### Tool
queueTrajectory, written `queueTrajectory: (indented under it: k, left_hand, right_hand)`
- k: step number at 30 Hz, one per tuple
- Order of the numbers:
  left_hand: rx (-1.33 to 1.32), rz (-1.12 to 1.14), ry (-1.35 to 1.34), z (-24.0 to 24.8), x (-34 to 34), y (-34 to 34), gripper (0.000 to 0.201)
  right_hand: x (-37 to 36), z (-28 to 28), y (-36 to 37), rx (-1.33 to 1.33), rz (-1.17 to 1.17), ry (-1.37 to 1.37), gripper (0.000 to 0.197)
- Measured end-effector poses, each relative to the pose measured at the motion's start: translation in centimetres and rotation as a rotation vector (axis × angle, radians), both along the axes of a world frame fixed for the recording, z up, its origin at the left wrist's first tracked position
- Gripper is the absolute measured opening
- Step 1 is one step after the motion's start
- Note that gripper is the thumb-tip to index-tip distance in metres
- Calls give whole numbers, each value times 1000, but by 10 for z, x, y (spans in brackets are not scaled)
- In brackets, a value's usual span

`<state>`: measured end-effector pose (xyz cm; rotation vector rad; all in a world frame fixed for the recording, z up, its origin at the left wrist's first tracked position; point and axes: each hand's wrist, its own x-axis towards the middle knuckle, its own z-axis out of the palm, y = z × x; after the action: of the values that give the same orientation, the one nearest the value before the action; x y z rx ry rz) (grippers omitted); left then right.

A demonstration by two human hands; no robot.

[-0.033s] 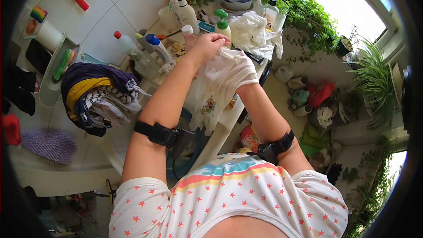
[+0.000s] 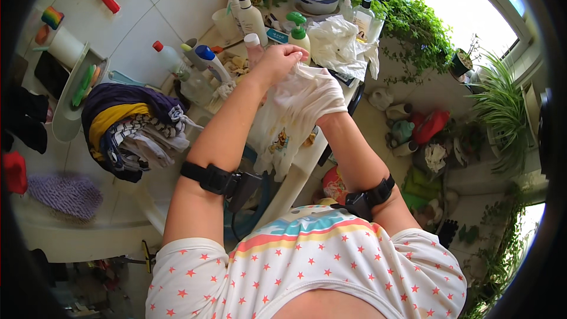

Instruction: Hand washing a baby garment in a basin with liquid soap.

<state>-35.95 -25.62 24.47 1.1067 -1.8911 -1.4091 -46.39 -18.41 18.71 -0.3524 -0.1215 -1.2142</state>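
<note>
My left hand (image 2: 279, 63) pinches the white cloth (image 2: 307, 94); it covers my right hand, whose grip I can't tell. Likely soft, light, best held by gathered folds.

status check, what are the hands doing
Left hand pinching white cloth. Right hand draped in it, grip hidden. Green-topped pump bottle close beyond left hand.

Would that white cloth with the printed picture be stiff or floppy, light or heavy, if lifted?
The white cloth is probably floppy: it hangs in loose folds below the left hand. It looks thin, so likely light, though wetness, which I can't judge, would add weight. It may bunch, as it does near the right wrist.
</note>
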Motion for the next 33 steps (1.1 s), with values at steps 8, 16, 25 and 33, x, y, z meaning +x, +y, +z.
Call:
queueTrajectory:
  k: [8,16,25,33]
  left_hand:
    - [-45,8,26,-3,0,3,22]
    - [-73,49,-19,2,-3,5,24]
    - [-185,231,132,25,41,16,34]
    - [329,374,577,-23,171,109,50]
  right_hand:
    - [0,20,21,239,4,-18,55]
    - [-1,39,41,241,74,30,63]
    - [21,53,49,254,186,135,55]
    - [93,60,56,225,566,14,63]
